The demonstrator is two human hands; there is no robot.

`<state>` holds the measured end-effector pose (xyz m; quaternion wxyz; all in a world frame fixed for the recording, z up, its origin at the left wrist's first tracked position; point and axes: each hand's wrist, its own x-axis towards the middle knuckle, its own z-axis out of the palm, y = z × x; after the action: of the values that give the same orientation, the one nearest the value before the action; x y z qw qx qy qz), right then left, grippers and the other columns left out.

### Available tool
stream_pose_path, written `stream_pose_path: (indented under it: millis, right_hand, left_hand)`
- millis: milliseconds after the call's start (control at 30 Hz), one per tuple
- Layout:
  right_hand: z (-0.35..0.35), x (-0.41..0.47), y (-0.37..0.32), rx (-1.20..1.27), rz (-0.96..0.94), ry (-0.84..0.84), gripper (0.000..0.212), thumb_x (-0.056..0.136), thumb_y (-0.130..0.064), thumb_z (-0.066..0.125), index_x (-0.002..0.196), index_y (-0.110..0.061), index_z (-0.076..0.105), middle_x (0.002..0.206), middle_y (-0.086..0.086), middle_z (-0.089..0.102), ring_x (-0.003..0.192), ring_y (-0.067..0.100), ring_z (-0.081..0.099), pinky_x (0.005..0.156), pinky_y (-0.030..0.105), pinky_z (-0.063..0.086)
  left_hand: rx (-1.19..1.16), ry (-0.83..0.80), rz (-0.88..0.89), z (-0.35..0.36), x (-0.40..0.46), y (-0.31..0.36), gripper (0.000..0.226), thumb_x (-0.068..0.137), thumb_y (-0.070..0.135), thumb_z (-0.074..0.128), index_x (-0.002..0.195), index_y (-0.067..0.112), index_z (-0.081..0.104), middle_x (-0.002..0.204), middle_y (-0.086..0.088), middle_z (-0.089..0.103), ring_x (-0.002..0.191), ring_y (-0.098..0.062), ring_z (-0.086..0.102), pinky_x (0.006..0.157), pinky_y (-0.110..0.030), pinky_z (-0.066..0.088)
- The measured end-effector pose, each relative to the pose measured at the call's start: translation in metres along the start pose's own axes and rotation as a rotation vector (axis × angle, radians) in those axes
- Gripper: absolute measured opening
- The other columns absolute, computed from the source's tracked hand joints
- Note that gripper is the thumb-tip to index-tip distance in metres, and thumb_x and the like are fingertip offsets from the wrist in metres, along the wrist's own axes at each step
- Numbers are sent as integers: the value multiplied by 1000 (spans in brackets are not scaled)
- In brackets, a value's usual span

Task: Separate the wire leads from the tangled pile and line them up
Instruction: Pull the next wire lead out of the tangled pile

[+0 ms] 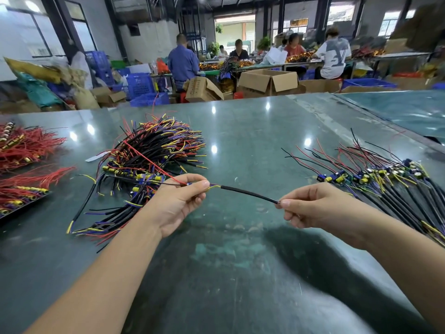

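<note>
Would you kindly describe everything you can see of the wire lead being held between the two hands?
The wire lead is a thin black sleeved cable, gently bowed and held above the green table. At its left end short yellow and purple wires emerge from the sleeve and run into the left hand, which pinches that end; a red wire and a thin black one trail from there back toward the tangled pile. The right hand pinches the other end of the sleeve between thumb and forefinger.

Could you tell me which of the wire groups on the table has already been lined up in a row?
The group on the right, beside the right hand: its leads lie parallel, unlike the tangled pile on the left.
</note>
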<state>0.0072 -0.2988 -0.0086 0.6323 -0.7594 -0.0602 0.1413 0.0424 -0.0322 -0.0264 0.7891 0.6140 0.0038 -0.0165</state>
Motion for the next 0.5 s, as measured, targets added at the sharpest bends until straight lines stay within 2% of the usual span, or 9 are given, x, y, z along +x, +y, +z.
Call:
stream_pose_path:
  millis: [100, 200, 300, 367, 500]
  right_hand:
    - [0, -4, -3, 120, -65, -108, 9, 76, -13, 67, 76, -6, 72, 64, 8, 61, 52, 11, 53, 53, 18, 48]
    - [0, -7, -5, 100, -123, -221, 16, 67, -22, 70, 74, -8, 74, 65, 9, 62, 53, 12, 54, 55, 18, 48]
    - [0, -6, -3, 24, -91, -179, 14, 76, -21, 67, 73, -9, 72, 64, 9, 62, 50, 13, 53, 52, 19, 47]
    - [-1, -4, 0, -137, -95, -112, 22, 87, -22, 61, 73, -6, 68, 60, 8, 59, 49, 15, 49, 50, 18, 43]
    - [4, -4, -1, -287, -230, -110, 32, 93, -30, 55, 72, -7, 62, 55, 0, 52, 54, 14, 41, 54, 19, 36]
  left_hand:
    - [17, -3, 17, -1, 1, 0, 12, 82, -1, 63, 78, 10, 64, 61, 0, 62, 51, -5, 58, 51, -12, 49]
    - [39, -16, 16, -1, 1, -2, 12, 82, -2, 64, 79, 10, 64, 61, 1, 63, 52, -5, 58, 52, -12, 50]
    - [26, -2, 37, -3, 2, -2, 11, 79, 0, 65, 79, 11, 65, 62, 1, 63, 52, -5, 59, 52, -13, 50]
    - [23, 9, 47, -4, 3, -1, 11, 78, 2, 66, 78, 12, 65, 62, 1, 63, 52, -5, 59, 52, -13, 49]
    - [30, 27, 48, -5, 3, 1, 12, 81, 0, 65, 77, 12, 65, 60, 2, 64, 52, -5, 59, 51, -13, 49]
